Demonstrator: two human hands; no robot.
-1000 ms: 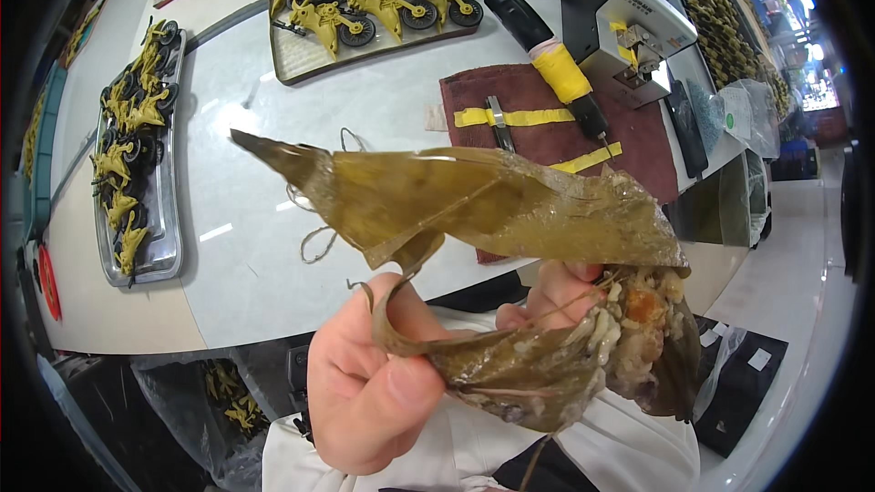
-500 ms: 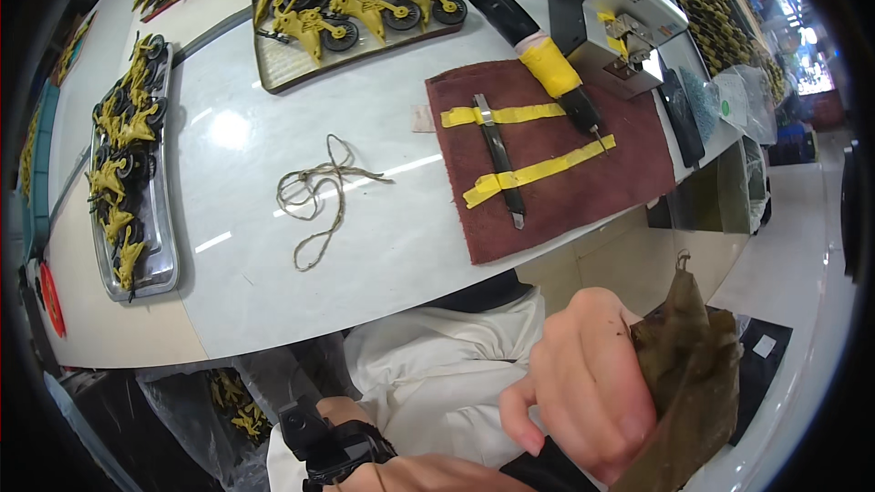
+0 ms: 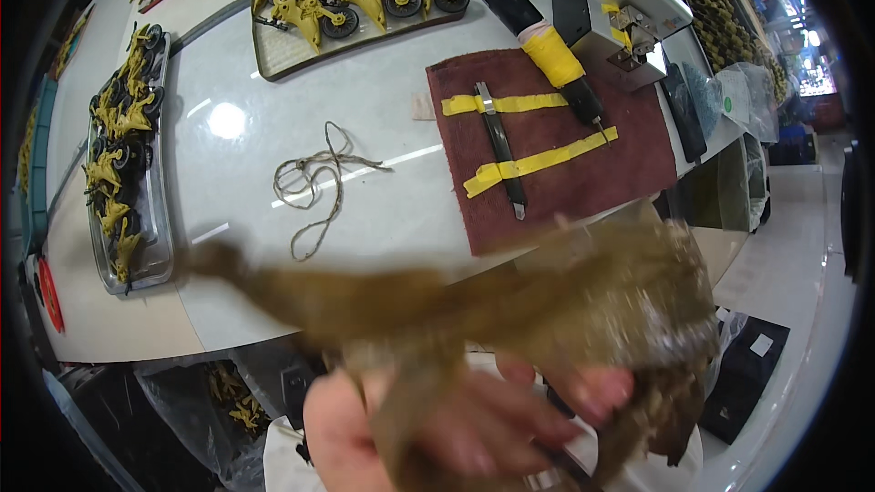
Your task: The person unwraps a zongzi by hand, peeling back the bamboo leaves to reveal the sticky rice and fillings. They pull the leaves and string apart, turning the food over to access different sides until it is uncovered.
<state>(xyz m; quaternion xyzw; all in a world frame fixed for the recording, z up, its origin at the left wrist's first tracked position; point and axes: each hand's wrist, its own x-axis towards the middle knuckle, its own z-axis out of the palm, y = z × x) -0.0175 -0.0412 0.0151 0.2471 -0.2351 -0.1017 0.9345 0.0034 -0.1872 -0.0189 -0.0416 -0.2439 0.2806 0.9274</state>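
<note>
A brown leaf wrap is seen in the lower middle of the frame, held up in the air and blurred. It is stretched from side to side: its thin tip is pointed to the left, and its fat end is turned to the right. Both hands are placed below it and partly hidden by it. The left hand is set low, near a loose flap that is hung down in front of its fingers. The right hand is set nearer to the fat end, with bent fingertips seen just under it. Whether the leaf is pinched by either hand cannot be told, as too much is covered or blurred. Above, a looped string is laid on the white table, left of a dark red cloth.
</note>
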